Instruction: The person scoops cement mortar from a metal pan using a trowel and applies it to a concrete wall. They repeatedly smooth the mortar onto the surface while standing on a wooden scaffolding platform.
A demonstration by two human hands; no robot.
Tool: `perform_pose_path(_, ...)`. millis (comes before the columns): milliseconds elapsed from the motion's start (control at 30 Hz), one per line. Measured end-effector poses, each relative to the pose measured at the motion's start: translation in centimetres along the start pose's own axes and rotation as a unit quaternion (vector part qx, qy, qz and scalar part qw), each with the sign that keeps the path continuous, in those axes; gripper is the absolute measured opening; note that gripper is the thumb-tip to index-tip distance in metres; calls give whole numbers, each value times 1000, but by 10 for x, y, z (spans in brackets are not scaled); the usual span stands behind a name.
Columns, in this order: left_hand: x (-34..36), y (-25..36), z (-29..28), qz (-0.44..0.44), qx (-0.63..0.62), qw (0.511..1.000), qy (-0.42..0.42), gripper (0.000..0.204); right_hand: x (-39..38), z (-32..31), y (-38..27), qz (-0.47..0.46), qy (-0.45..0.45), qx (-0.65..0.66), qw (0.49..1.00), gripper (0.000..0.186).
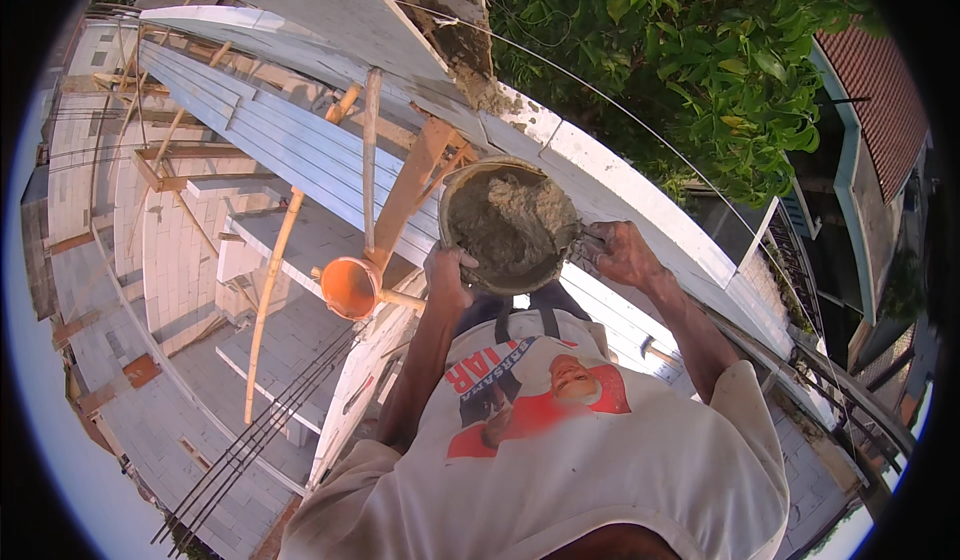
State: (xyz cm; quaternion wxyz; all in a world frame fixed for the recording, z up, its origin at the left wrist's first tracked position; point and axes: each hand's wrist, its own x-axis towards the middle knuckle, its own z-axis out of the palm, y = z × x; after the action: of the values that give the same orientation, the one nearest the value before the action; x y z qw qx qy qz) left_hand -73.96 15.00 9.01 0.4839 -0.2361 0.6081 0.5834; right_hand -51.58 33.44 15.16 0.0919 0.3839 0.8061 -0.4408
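Note:
A round bucket is in front of my body, with wet grey mortar heaped inside. My left hand grips its near left rim, thumb over the edge. At the opposite side, my right hand is closed with curled fingers at the right rim; a small dark part shows by the fingertips, and I cannot make out whether it belongs to the bucket's handle. Left of my left forearm, an orange bucket sits beside a bamboo pole, apart from both hands.
A white block wall with mortar smears runs past on the right. Bamboo poles, a wooden plank and blue-grey metal sheets stand left. Thin rebar rods stick out low left. A wire crosses before leafy branches. Floors lie far below.

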Motion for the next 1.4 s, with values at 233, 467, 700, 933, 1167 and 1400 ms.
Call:
perform_pose_path(233, 33, -28, -38, 8, 42, 998, 53, 43, 40, -88, -64, -2, 38, -64, 997, 38)
perform_pose_path(467, 32, -32, -54, 24, 19, 998, 55, 18, 152, -57, -167, -200, 280, -352, 871, 28)
perform_pose_path(700, 26, -25, -55, 104, 77, 990, 45, 25, 94, -33, -96, -82, 265, -188, 942, 36)
perform_pose_path(933, 12, -6, -40, 71, 56, 995, 47, 35, 12, 6, -14, -77, 122, -222, 965, 27)
perform_pose_path(1167, 4, 5, -22, 102, 45, 994, -14, 36, 37, 54, -18, -34, -30, -320, 946, 18)
perform_pose_path(1400, -13, 26, 0, 91, -8, 991, -93, 40, 55, 57, 9, -63, -72, -179, 979, 23)
